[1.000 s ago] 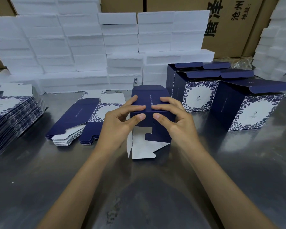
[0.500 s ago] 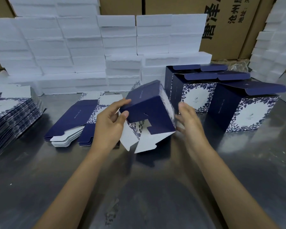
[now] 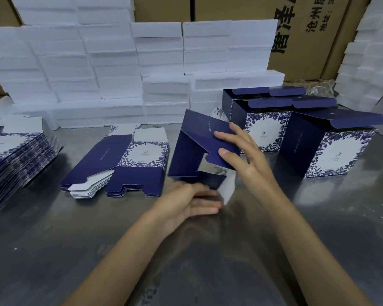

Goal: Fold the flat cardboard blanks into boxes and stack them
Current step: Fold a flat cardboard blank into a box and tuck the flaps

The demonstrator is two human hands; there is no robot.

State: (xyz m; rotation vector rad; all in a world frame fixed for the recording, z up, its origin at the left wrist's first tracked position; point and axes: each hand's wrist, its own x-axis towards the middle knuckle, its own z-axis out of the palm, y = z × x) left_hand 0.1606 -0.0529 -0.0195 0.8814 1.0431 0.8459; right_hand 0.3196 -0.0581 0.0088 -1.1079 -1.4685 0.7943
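A half-folded navy box (image 3: 186,151) stands tilted at the table's middle, its open end with loose flaps turned toward me. My right hand (image 3: 245,160) grips the box's upper right panel, thumb on a flap and fingers on the outer side. My left hand (image 3: 192,204) lies low under the box with straight fingers, blurred, at the bottom flap. A small pile of flat blanks (image 3: 128,164) lies left of the box. Three folded boxes with floral fronts stand at the right, the nearest (image 3: 332,146) in front of two others (image 3: 263,129), lids open.
A tall stack of flat blanks (image 3: 16,155) fills the left edge. White foam blocks (image 3: 97,74) are stacked along the back, brown cartons (image 3: 307,29) behind them, more foam at far right. The steel table (image 3: 186,261) stretches toward me.
The box has been tipped over so its open flapped end faces me. My right hand moved onto the box's right panel; my left hand dropped from its side to below it.
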